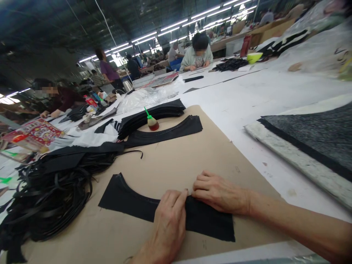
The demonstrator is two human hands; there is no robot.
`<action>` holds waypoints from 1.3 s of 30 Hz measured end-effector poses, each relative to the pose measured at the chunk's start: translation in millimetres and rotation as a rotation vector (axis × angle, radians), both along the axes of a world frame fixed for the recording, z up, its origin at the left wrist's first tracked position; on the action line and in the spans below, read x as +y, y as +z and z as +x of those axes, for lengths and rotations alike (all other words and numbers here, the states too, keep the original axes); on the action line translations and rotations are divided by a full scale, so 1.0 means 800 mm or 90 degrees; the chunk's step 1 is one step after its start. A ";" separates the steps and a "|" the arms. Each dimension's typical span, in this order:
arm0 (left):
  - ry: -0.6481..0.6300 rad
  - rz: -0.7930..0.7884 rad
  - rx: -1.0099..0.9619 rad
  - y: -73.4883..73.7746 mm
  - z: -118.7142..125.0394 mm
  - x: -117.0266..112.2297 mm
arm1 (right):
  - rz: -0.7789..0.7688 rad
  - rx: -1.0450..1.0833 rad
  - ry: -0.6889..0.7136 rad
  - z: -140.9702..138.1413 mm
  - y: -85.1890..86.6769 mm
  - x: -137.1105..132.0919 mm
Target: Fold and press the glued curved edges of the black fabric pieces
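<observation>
A curved black fabric piece lies flat on a brown paper sheet near the table's front edge. My left hand rests on its middle, fingers together and pressed down on the cloth's upper edge. My right hand lies beside it, fingers curled and pressing the same edge. Neither hand lifts the piece. A small glue bottle with a green nozzle stands further back on the paper.
Stacks of curved black pieces lie behind the bottle. A tangle of black strips fills the left. A grey mat on a white slab sits at right. Other people work at tables behind.
</observation>
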State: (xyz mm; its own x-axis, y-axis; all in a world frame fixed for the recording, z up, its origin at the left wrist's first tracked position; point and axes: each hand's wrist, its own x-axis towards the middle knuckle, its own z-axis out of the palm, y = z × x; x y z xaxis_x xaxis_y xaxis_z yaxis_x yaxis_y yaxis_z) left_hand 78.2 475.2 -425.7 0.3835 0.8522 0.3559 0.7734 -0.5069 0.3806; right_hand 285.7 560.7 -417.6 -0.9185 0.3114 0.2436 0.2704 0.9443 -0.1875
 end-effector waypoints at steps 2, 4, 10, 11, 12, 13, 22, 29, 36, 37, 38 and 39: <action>0.003 -0.005 0.005 -0.002 0.011 0.002 | 0.000 0.004 -0.005 0.001 -0.001 0.000; 0.006 -0.012 0.022 -0.005 0.019 0.001 | -0.001 0.009 -0.006 0.003 0.000 0.001; 0.001 0.006 0.039 -0.013 0.019 -0.002 | -0.026 0.022 -0.001 0.015 0.004 0.003; 0.003 0.003 0.039 -0.012 0.019 -0.002 | -0.033 0.025 -0.006 0.017 0.004 0.004; 0.004 -0.004 0.039 -0.011 0.019 -0.002 | -0.038 0.026 -0.010 0.019 0.005 0.004; 0.005 -0.014 0.040 -0.010 0.019 -0.001 | -0.043 0.026 -0.011 0.020 0.005 0.005; -0.018 -0.026 0.094 -0.006 0.023 0.001 | -0.038 0.026 -0.005 0.033 0.009 0.009; -0.003 0.042 0.120 -0.012 0.025 0.000 | -0.034 0.019 -0.013 0.039 0.011 0.007; -0.064 -0.004 0.084 -0.005 0.034 0.007 | 0.020 0.022 -0.009 0.038 0.008 0.005; -0.071 -0.005 0.095 -0.005 0.036 0.008 | 0.024 0.025 -0.010 0.037 0.007 0.005; -0.075 -0.004 0.108 -0.005 0.037 0.007 | 0.026 0.026 -0.011 0.037 0.007 0.004; -0.078 -0.001 0.123 -0.005 0.038 0.007 | 0.026 0.025 -0.012 0.038 0.007 0.004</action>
